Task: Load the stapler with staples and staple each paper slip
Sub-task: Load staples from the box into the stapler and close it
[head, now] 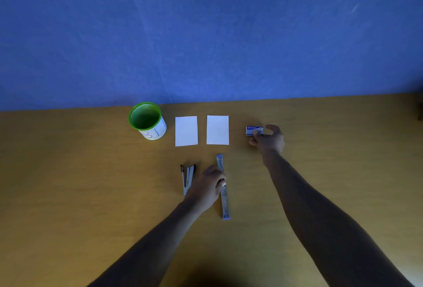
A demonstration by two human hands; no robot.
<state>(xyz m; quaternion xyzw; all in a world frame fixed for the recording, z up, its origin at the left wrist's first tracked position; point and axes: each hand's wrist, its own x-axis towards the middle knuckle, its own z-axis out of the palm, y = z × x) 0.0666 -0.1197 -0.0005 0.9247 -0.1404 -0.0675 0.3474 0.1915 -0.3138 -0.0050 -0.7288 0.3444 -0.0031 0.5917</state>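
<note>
Wooden desk [91,183]: left hand [207,186] pins the opened stapler [223,186], right hand [266,138] pinches the staple box [254,130], so loading's next, needs opening it.

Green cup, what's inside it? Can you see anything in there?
The green cup stands upright on the table, left of the two paper slips. Through its open top only its green inner wall shows. The bottom lies in dark shadow, so something small could be hiding there.
</note>
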